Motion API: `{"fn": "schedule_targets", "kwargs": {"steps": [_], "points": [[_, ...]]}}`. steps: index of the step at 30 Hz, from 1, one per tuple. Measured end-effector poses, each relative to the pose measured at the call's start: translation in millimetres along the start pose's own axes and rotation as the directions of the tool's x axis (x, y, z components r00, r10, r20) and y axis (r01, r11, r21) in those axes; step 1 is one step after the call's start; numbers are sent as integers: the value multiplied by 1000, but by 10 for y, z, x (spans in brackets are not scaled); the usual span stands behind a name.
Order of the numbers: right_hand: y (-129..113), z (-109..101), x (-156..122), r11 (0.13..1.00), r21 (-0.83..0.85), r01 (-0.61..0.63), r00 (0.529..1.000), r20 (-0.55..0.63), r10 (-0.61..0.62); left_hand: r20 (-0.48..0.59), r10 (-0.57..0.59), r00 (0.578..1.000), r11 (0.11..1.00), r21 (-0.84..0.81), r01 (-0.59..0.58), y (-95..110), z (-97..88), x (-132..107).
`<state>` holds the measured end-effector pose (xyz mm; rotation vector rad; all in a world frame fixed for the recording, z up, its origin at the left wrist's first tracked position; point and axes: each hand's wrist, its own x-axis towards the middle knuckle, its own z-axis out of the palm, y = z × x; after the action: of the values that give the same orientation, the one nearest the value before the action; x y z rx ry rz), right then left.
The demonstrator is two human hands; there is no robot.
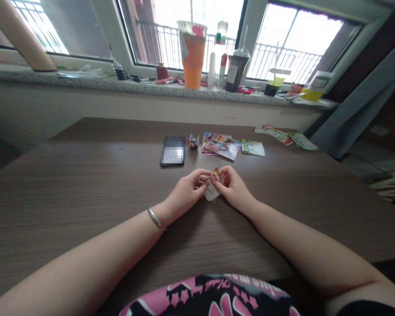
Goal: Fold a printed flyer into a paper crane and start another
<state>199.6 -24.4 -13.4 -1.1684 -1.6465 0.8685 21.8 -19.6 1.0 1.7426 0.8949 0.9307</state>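
Between my two hands, just above the brown table, is a small printed paper card, white below with a red and yellow upper part. My left hand pinches its left side, thumb in front. From the right, my right hand grips the upper edge with thumb and fingers. Whether the paper is one sheet or folded I cannot tell. Past my hands lie a dark flat device with a blurred-out face, a crumpled or folded colourful paper piece and a fanned stack of printed leaflets.
A white-green card stack and more printed papers lie toward the table's far right. On the stone windowsill stand a tall orange drink cup, a dark cup with a straw, bottles and small clutter.
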Motion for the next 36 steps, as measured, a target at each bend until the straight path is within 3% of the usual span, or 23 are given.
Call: {"fn": "schedule_targets", "kwargs": {"steps": [12, 18, 26, 31, 36], "points": [[21, -63, 76, 991, -127, -40, 999, 11, 42, 71, 93, 993, 943, 315, -111, -71, -84, 26], [22, -68, 78, 982, -181, -54, 998, 12, 57, 126, 299, 946, 770, 554, -317, -102, -120, 36], [154, -128, 156, 988, -154, 17, 995, -98, -33, 392, 397, 830, 574, 600, -558, 2, -134, -11], [137, -148, 159, 993, -118, -24, 996, -91, 13, 444, 390, 807, 417, 696, -584, 8, -139, -38], [169, -144, 162, 976, -216, 25, 996, -73, -41, 459, 346, 819, 370, 735, -568, -8, -163, -39]]}}
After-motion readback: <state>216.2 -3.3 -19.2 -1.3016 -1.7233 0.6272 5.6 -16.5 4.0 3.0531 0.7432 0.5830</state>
